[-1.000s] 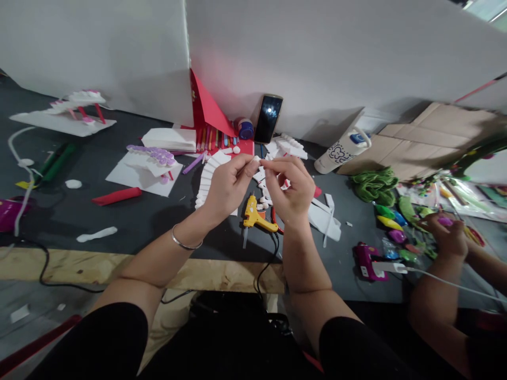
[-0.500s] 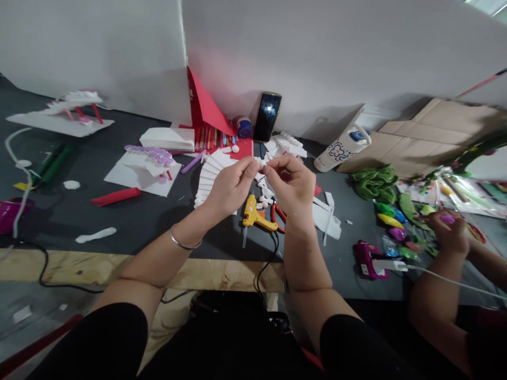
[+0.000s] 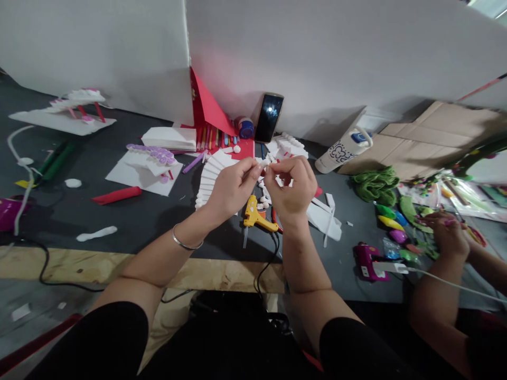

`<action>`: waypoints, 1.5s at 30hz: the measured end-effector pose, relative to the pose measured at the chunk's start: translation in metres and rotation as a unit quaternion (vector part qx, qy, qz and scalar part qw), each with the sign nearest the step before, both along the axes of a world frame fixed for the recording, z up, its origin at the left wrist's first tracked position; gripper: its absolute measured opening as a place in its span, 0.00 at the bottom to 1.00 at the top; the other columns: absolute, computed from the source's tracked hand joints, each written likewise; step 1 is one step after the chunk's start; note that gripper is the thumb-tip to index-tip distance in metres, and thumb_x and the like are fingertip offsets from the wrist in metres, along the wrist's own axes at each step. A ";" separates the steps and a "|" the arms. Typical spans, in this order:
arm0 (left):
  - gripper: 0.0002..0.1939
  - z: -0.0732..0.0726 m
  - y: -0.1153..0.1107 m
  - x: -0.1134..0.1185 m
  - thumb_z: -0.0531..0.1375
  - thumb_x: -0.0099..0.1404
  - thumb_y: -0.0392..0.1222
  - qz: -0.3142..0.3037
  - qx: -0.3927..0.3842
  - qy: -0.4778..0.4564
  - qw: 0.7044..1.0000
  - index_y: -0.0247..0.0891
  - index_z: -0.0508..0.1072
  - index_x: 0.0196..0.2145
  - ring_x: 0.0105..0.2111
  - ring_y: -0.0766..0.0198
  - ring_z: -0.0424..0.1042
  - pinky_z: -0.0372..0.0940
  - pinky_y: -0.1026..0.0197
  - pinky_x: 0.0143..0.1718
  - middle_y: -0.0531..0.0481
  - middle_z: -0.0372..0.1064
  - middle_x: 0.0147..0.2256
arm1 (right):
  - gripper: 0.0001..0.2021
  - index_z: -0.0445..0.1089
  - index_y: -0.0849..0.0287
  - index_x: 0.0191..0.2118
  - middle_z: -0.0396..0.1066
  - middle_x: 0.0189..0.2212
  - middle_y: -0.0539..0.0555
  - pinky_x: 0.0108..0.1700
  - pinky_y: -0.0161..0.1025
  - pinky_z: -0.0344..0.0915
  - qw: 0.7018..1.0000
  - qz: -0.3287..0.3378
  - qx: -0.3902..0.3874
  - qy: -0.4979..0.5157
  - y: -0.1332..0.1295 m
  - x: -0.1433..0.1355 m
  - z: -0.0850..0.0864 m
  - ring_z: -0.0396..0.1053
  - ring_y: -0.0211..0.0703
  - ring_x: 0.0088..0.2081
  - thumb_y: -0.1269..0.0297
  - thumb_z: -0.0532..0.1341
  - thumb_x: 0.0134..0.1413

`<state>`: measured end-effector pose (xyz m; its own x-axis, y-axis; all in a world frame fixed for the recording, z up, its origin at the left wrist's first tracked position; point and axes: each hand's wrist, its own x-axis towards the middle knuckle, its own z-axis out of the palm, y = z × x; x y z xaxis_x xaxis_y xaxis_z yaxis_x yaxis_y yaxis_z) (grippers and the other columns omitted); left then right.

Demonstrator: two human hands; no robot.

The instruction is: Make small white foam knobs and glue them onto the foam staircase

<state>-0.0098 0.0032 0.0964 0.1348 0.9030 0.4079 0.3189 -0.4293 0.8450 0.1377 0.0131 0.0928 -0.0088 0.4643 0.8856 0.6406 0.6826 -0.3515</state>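
Over the middle of the table, my left hand [image 3: 233, 186] pinches a small piece of white modelling clay [image 3: 264, 162] between thumb and forefinger. My right hand [image 3: 293, 184] has its thumb and forefinger pressed together at the other side of that piece, with the remaining fingers curled. Fingertips hide most of the clay. Below the hands lies a yellow glue gun [image 3: 253, 215] with a glue stick poking from its back. Small white lumps [image 3: 263, 202] are beside it. Partly behind my left hand is a fan of white strips [image 3: 212, 177].
A purple-topped white model [image 3: 148, 158] and a red clay roll [image 3: 118, 196] lie left. A phone [image 3: 269, 117] leans on the wall, near a white tumbler [image 3: 343, 150]. At right are a purple power socket [image 3: 366, 262], green yarn [image 3: 376, 184] and another person's hand [image 3: 449, 235].
My right hand has turned slightly and its fingertips have shifted on the white clay, its fingers more curled. The view has shifted a little. The other person's hand has moved slightly.
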 end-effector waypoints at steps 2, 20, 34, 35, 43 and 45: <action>0.15 0.000 -0.001 0.001 0.53 0.76 0.48 0.012 0.007 0.027 1.000 0.40 0.69 0.33 0.24 0.67 0.61 0.55 0.62 0.28 0.56 0.63 0.24 | 0.09 0.66 0.53 0.31 0.70 0.26 0.46 0.32 0.37 0.63 0.999 -0.012 0.037 -0.031 0.001 0.000 -0.001 0.66 0.36 0.29 0.73 0.64 0.60; 0.19 -0.002 0.003 -0.004 0.50 0.79 0.54 -0.017 0.060 0.028 0.998 0.40 0.70 0.37 0.28 0.66 0.66 0.60 0.63 0.31 0.54 0.69 0.29 | 0.04 0.77 0.53 0.39 0.77 0.34 0.48 0.29 0.36 0.63 0.979 0.138 -0.144 0.031 -0.004 0.014 0.010 0.70 0.35 0.33 0.61 0.65 0.65; 0.15 0.002 -0.002 -0.002 0.52 0.78 0.48 -0.018 0.050 0.034 0.998 0.41 0.66 0.33 0.23 0.68 0.61 0.56 0.63 0.28 0.57 0.61 0.23 | 0.03 0.77 0.54 0.33 0.76 0.29 0.45 0.27 0.33 0.62 0.953 0.132 -0.214 0.169 -0.003 0.009 0.003 0.66 0.31 0.26 0.64 0.68 0.58; 0.16 0.002 -0.003 -0.002 0.52 0.78 0.48 -0.013 0.050 0.038 0.998 0.41 0.66 0.32 0.22 0.68 0.60 0.56 0.63 0.27 0.58 0.60 0.23 | 0.03 0.76 0.55 0.33 0.75 0.28 0.45 0.27 0.33 0.62 0.962 0.118 -0.192 0.154 -0.004 0.006 0.003 0.66 0.31 0.26 0.66 0.67 0.59; 0.14 0.003 -0.008 0.002 0.50 0.78 0.44 0.030 0.073 0.063 0.995 0.41 0.64 0.32 0.24 0.67 0.63 0.57 0.62 0.27 0.56 0.63 0.23 | 0.08 0.69 0.54 0.32 0.72 0.27 0.46 0.27 0.35 0.63 0.998 0.017 0.054 0.018 -0.002 -0.007 -0.002 0.68 0.34 0.28 0.70 0.66 0.62; 0.14 0.004 -0.009 0.003 0.49 0.78 0.44 0.031 0.075 0.060 0.995 0.42 0.64 0.33 0.24 0.66 0.64 0.58 0.62 0.28 0.55 0.64 0.24 | 0.08 0.69 0.53 0.33 0.73 0.28 0.47 0.28 0.36 0.63 0.996 -0.001 0.084 -0.012 -0.002 -0.006 -0.003 0.69 0.36 0.29 0.70 0.65 0.63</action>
<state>-0.0072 -0.0058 0.1004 0.1359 0.8418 0.5224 0.4442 -0.5231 0.7274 0.1315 0.0107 0.0901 -0.0295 0.3100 0.9503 0.6485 0.7294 -0.2178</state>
